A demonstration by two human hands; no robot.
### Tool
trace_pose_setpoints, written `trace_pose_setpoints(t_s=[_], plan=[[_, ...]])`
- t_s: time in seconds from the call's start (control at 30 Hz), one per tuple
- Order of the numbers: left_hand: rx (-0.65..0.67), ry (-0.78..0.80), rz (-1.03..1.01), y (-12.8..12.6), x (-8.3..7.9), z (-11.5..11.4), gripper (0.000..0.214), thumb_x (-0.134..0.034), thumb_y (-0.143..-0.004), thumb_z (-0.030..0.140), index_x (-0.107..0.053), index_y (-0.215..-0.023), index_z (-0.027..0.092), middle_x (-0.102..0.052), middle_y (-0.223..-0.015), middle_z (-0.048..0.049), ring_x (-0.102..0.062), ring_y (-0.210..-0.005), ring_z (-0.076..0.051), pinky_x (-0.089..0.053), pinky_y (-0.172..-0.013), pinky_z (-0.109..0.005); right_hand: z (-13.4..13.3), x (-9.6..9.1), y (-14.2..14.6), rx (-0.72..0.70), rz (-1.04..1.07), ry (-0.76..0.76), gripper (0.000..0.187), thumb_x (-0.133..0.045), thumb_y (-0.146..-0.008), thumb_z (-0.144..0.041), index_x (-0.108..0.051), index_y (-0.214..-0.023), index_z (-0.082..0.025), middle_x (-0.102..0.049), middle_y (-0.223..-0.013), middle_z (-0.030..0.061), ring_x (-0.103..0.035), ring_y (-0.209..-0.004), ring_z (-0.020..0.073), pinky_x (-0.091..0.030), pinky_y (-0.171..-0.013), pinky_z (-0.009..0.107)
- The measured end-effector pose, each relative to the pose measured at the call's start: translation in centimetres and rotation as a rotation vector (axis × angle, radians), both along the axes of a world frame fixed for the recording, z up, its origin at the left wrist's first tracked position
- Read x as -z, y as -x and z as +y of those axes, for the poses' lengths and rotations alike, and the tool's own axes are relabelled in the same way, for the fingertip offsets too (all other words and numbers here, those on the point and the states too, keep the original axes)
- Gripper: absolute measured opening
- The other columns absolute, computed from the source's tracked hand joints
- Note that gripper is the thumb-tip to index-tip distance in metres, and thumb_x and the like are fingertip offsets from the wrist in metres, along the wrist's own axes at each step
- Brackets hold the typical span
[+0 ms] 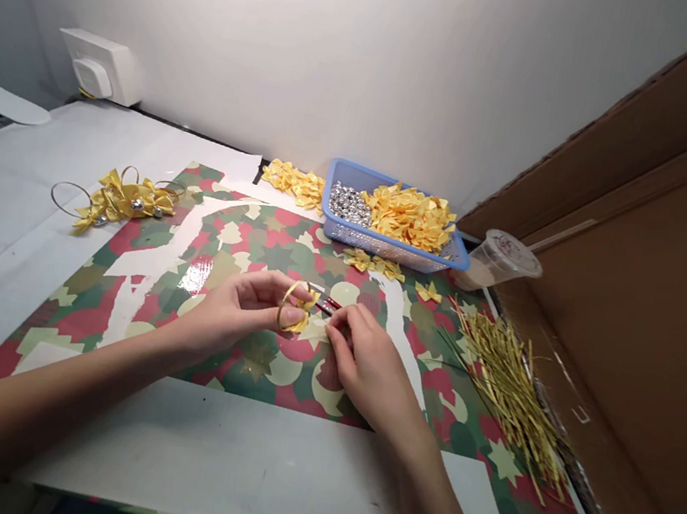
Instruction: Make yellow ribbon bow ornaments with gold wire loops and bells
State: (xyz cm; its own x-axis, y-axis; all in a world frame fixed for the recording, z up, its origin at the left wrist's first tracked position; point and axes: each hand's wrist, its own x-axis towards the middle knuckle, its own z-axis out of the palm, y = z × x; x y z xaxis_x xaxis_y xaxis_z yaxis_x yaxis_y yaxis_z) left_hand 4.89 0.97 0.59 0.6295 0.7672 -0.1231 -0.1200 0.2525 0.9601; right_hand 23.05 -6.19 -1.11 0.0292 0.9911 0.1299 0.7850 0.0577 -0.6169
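We are pinching a gold ribbon loop (283,304) with a yellow bow (301,319) in our left hand (234,310), while our half-closed right hand (365,360) is curling just beside it.

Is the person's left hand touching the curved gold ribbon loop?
Touching: the head view shows the left hand pinching the curved gold ribbon loop between its fingers and thumb.

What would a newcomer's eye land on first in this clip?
The blue plastic basket at the back, heaped with yellow ribbon bows beside silver beads, stands out first. At centre, over patterned wrapping paper, the left hand pinches a yellow ribbon loop, with the right hand just beside it. A yellow bow cluster lies further left.
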Motion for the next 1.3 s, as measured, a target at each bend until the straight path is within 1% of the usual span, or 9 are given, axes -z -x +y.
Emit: trace_pose_setpoints(t_s=[0.2, 0.43, 0.5, 0.57, 0.67, 0.77, 0.87, 1.0, 1.3], plan=[[-0.039, 0.037, 0.008, 0.2, 0.1, 0.1, 0.019, -0.079, -0.066, 0.021, -0.075, -0.085, 0.021, -0.071, -0.089, -0.0025, -0.061, -0.069, -0.009, -0.054, -0.069, -0.023, 0.5, -0.3, -1.1, 0.217, 0.136, -0.209, 0.012, -0.045, -0.088, -0.026, -0.048, -0.077, -0.022, -0.058, -0.074, 0.0034, -0.057, -0.066, 0.0189, -0.044, -0.061, 0.031], [-0.078, 0.014, 0.034, 0.2, 0.4, 0.3, 0.021, -0.081, -0.064, 0.028, -0.076, -0.084, 0.023, -0.072, -0.102, -0.0050, -0.065, -0.083, -0.016, -0.057, -0.075, -0.027, 0.4, -0.7, -1.4, 0.319, 0.234, -0.240, 0.010, -0.054, -0.082, -0.028, -0.052, -0.075, -0.021, -0.062, -0.070, 0.0033, -0.059, -0.062, 0.0180, -0.048, -0.058, 0.031], [-0.088, -0.005, 0.058, 0.2, 0.2, 0.3, 0.022, -0.080, -0.066, 0.031, -0.076, -0.086, 0.023, -0.072, -0.106, -0.0056, -0.066, -0.089, -0.019, -0.057, -0.078, -0.028, 0.4, -1.0, -1.4, 0.353, 0.371, -0.240, 0.011, -0.059, -0.080, -0.031, -0.056, -0.075, -0.021, -0.064, -0.071, 0.0029, -0.061, -0.064, 0.0174, -0.051, -0.061, 0.031], [-0.085, -0.018, 0.086, 0.2, 0.0, 0.2, 0.023, -0.079, -0.067, 0.033, -0.076, -0.088, 0.023, -0.072, -0.106, -0.0061, -0.066, -0.092, -0.020, -0.056, -0.081, -0.029, 0.4, -1.4, -1.3, 0.348, 0.607, -0.206, 0.015, -0.066, -0.075, -0.034, -0.060, -0.075, -0.020, -0.066, -0.071, 0.0020, -0.063, -0.064, 0.0159, -0.054, -0.063, 0.030], [-0.071, -0.024, 0.118, 0.2, -0.3, 0.0, 0.021, -0.078, -0.068, 0.031, -0.076, -0.087, 0.022, -0.073, -0.105, -0.0064, -0.067, -0.091, -0.020, -0.056, -0.080, -0.029, 0.4, -2.0, -1.0, 0.264, 0.987, -0.099, 0.022, -0.078, -0.065, -0.035, -0.064, -0.074, -0.020, -0.069, -0.070, 0.0003, -0.066, -0.062, 0.0132, -0.056, -0.062, 0.025], [-0.057, -0.047, 0.143, 0.1, -0.3, -0.1, 0.019, -0.077, -0.069, 0.029, -0.076, -0.087, 0.022, -0.074, -0.102, -0.0060, -0.067, -0.090, -0.019, -0.055, -0.080, -0.028, 0.2, -2.2, -0.3, 0.214, 1.191, -0.087, 0.023, -0.083, -0.062, -0.032, -0.065, -0.070, -0.020, -0.070, -0.068, -0.0020, -0.069, -0.065, 0.0116, -0.056, -0.061, 0.018], [-0.049, -0.070, 0.164, 0.0, -0.3, -0.1, 0.022, -0.077, -0.069, 0.030, -0.076, -0.089, 0.021, -0.074, -0.096, -0.0060, -0.067, -0.088, -0.018, -0.055, -0.079, -0.027, -0.2, -2.0, 0.5, 0.173, 1.200, -0.145, 0.017, -0.080, -0.068, -0.029, -0.065, -0.072, -0.021, -0.071, -0.069, -0.0028, -0.071, -0.069, 0.0120, -0.057, -0.061, 0.017], [-0.025, -0.064, 0.156, 0.0, -0.2, -0.2, 0.025, -0.078, -0.068, 0.031, -0.075, -0.090, 0.019, -0.074, -0.093, -0.0073, -0.068, -0.085, -0.019, -0.056, -0.076, -0.029, -0.8, -1.7, 1.6, 0.128, 1.062, -0.229, 0.008, -0.074, -0.076, -0.022, -0.066, -0.077, -0.021, -0.072, -0.072, -0.0019, -0.072, -0.071, 0.0128, -0.059, -0.063, 0.019], [-0.019, -0.050, 0.134, -0.1, -0.3, -0.3, 0.023, -0.077, -0.069, 0.029, -0.076, -0.089, 0.019, -0.074, -0.094, -0.0063, -0.067, -0.085, -0.018, -0.054, -0.076, -0.025, -1.3, -1.9, 2.6, 0.198, 0.888, -0.307, 0.008, -0.073, -0.076, -0.020, -0.066, -0.074, -0.021, -0.072, -0.072, -0.0018, -0.070, -0.068, 0.0128, -0.060, -0.064, 0.022]])
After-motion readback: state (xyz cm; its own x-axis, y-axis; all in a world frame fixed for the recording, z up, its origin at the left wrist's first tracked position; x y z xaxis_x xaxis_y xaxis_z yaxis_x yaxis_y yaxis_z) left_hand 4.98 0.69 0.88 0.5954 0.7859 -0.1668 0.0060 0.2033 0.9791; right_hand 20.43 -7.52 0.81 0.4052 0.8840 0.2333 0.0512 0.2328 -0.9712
